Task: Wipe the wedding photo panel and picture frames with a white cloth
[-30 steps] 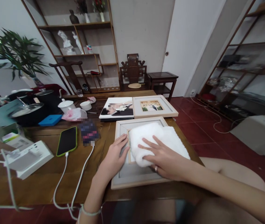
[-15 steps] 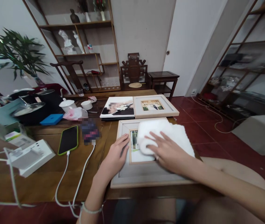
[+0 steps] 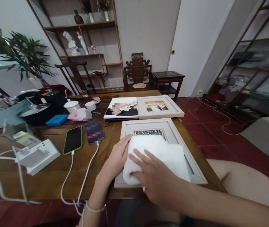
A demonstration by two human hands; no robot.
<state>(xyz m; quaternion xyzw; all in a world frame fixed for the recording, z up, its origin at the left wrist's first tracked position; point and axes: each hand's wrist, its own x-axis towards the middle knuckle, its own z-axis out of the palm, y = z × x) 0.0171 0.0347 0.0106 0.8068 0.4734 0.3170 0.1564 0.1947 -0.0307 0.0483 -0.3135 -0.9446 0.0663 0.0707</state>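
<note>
A pale picture frame (image 3: 176,134) lies flat at the near edge of the wooden table (image 3: 51,176). A folded white cloth (image 3: 163,153) covers most of its lower half. My right hand (image 3: 154,178) lies flat on the cloth with fingers spread, pressing its near left part. My left hand (image 3: 116,157) rests open on the frame's left border, fingers touching the cloth's edge. The top strip of the photo shows above the cloth.
A second framed photo (image 3: 159,107) and a photo book (image 3: 122,108) lie further back. A phone in a green case (image 3: 73,140) charges on a white cable (image 3: 83,183). A white power strip (image 3: 38,154), pots (image 3: 36,108), a blue box and cups stand at left.
My right hand has dragged the cloth from the frame's upper right down toward its near left corner. The left hand stays on the frame's left border.
</note>
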